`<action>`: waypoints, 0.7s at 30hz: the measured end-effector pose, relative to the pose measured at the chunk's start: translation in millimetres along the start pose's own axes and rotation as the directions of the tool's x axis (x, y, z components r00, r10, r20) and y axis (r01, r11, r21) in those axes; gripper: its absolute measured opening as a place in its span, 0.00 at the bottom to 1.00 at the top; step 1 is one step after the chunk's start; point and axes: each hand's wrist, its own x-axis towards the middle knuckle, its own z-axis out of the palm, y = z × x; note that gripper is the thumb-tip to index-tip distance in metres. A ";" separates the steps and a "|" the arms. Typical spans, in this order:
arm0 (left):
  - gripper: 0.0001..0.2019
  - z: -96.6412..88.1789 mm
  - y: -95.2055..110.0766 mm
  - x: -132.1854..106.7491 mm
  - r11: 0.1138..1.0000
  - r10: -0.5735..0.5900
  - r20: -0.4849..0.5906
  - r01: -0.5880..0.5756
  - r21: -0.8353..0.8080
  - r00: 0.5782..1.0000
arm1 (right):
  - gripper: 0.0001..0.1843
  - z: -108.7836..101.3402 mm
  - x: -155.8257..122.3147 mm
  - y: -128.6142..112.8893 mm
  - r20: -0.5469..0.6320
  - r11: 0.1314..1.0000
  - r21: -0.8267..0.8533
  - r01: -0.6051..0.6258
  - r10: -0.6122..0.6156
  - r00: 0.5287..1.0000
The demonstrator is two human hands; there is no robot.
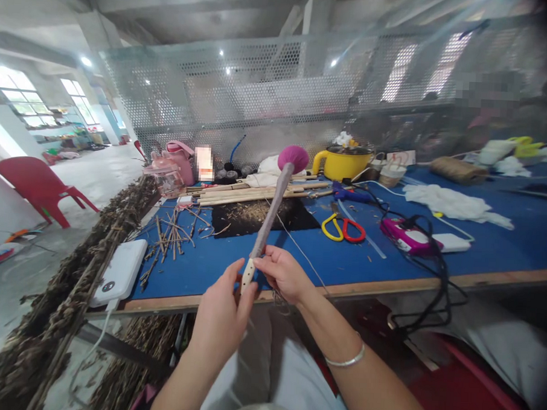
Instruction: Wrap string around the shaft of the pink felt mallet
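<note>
I hold a long stick (270, 217) wrapped in greyish-purple thread, with a round pink ball (293, 158) on its far end and a bare wooden tip near me. My left hand (221, 314) grips the bare lower end. My right hand (283, 273) pinches the stick just above it, fingers closed, and a thin thread (299, 248) runs from the stick past this hand. The stick slants up and away over the blue table (503, 239).
On the table lie yellow-and-red scissors (342, 228), a blue glue gun (350, 194), a pink device with black cables (406, 235), wooden sticks (256, 194), loose twigs (172, 231), a yellow pot (345, 161), white cloth (452, 204) and a white power bank (121, 271). A red chair (38, 185) stands at left.
</note>
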 end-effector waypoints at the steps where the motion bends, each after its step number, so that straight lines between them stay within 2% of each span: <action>1: 0.22 0.1 0.4 -2.5 0.994 0.028 -0.041 -0.024 0.111 0.999 | 0.14 2.3 0.2 0.4 -0.007 0.999 -0.040 0.015 -0.016 1.000; 2: 0.21 0.8 -0.1 -4.1 0.984 0.039 -0.066 -0.027 0.176 0.997 | 0.14 4.3 0.3 0.7 -0.014 0.996 -0.079 0.033 -0.034 0.999; 4: 0.17 3.2 -3.7 -3.8 0.985 0.036 -0.044 -0.027 0.173 0.998 | 0.14 6.8 0.2 0.5 -0.032 0.990 -0.130 0.063 -0.068 0.997; 6: 0.13 4.9 -8.2 -0.2 1.000 -0.007 0.038 0.006 0.023 0.999 | 0.15 6.9 -0.3 -1.1 -0.024 0.990 -0.127 0.052 -0.056 0.998; 8: 0.12 4.4 -11.1 3.7 0.970 -0.092 0.189 0.131 -0.206 0.978 | 0.16 5.0 -0.8 -3.6 0.032 0.997 -0.076 -0.001 0.003 0.999; 10: 0.13 1.8 -11.8 6.1 0.838 -0.158 0.394 0.334 -0.431 0.905 | 0.18 2.4 -0.8 -5.8 0.102 0.998 -0.025 -0.049 0.052 0.993; 12: 0.15 -0.9 -11.6 7.2 0.648 -0.148 0.568 0.513 -0.563 0.809 | 0.18 0.4 -0.2 -6.4 0.128 0.999 -0.008 -0.046 0.046 0.991; 13: 0.15 -1.6 -11.5 7.3 0.583 -0.132 0.618 0.565 -0.583 0.775 | 0.18 0.0 0.3 -6.0 0.119 0.999 -0.015 -0.032 0.034 0.992; 14: 0.15 -1.7 -11.2 7.1 0.569 -0.128 0.634 0.580 -0.583 0.763 | 0.18 0.1 0.9 -5.2 0.103 0.999 -0.030 -0.021 0.024 0.994; 15: 0.15 -1.4 -10.7 6.5 0.612 -0.140 0.608 0.551 -0.567 0.781 | 0.17 0.6 1.7 -4.1 0.084 0.999 -0.050 -0.016 0.020 0.996; 16: 0.14 -0.7 -9.8 5.5 0.700 -0.162 0.538 0.480 -0.528 0.827 | 0.17 1.6 2.6 -2.8 0.063 0.997 -0.072 -0.014 0.019 0.998; 18: 0.13 0.2 -6.6 1.8 0.911 -0.166 0.283 0.257 -0.324 0.945 | 0.17 4.8 4.6 -0.2 0.029 0.991 -0.133 -0.005 0.008 1.000; 19: 0.13 0.1 -4.6 -0.5 0.974 -0.131 0.144 0.154 -0.166 0.981 | 0.17 6.9 5.5 0.8 0.019 0.986 -0.167 0.006 -0.003 1.000; 21: 0.13 -1.5 -1.2 -5.0 0.988 -0.058 -0.030 0.062 0.140 0.998 | 0.16 11.7 6.9 1.6 0.008 0.972 -0.231 0.031 -0.030 1.000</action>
